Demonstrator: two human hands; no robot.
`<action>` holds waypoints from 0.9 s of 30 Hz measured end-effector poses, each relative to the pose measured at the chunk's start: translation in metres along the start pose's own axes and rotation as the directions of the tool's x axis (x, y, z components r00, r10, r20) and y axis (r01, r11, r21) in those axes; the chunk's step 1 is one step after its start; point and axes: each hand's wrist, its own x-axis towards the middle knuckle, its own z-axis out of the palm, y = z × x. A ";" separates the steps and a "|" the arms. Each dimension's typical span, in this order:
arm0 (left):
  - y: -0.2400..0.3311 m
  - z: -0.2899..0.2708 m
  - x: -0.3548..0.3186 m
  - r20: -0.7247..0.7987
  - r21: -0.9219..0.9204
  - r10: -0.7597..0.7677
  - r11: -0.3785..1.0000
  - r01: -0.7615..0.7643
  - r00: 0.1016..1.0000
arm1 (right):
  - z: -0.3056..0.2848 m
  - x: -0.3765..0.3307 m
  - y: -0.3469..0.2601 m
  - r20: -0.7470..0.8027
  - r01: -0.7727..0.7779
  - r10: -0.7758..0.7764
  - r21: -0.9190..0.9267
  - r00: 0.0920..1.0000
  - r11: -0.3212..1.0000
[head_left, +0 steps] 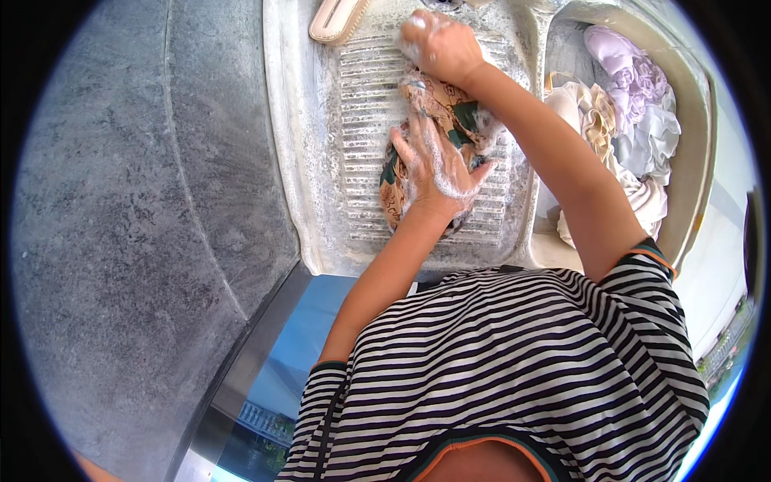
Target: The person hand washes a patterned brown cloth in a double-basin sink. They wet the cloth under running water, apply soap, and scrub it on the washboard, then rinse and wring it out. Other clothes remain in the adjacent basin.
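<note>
A wet patterned garment [442, 95], tan with dark green and dark line shapes, lies bunched lengthwise on the ridged washboard [365, 145] of a pale stone sink. My left hand [442, 169] rests flat on it with the fingers spread, and suds coat the fingers and wrist. Beyond it, at the garment's far end, my right hand [443, 50] is closed into a fist covered in foam. The fist hides whatever is inside it. More suds cling to the garment's right side.
A scrub brush [337, 20] with a beige back lies at the washboard's far left. In the basin [697, 161] on the right sit a lilac cloth [630, 72], a white cloth [649, 140] and cream cloths [598, 112]. A grey stone counter [144, 201] extends along the left.
</note>
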 end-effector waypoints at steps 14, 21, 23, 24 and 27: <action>-0.005 0.008 0.004 -0.079 -0.100 0.014 0.995 -0.022 0.997 | -0.026 -0.032 -0.020 -0.153 0.146 -0.138 0.047 0.979 0.988; -0.019 0.015 -0.005 -0.115 -0.187 0.022 0.981 -0.043 0.993 | -0.036 -0.021 -0.040 0.144 -0.021 -0.010 0.213 0.990 0.977; -0.013 0.030 -0.006 -0.119 -0.026 0.064 0.997 -0.068 0.991 | -0.050 -0.093 -0.068 -0.239 0.333 -0.286 0.187 0.928 0.924; -0.012 0.035 -0.007 -0.077 0.066 0.065 0.996 -0.059 0.995 | -0.069 -0.121 -0.077 -0.118 0.406 -0.390 0.340 0.913 0.848; -0.010 0.033 0.002 0.006 -0.211 0.012 0.977 -0.011 1.000 | -0.034 -0.103 -0.046 -0.320 0.366 -0.282 0.242 0.904 0.899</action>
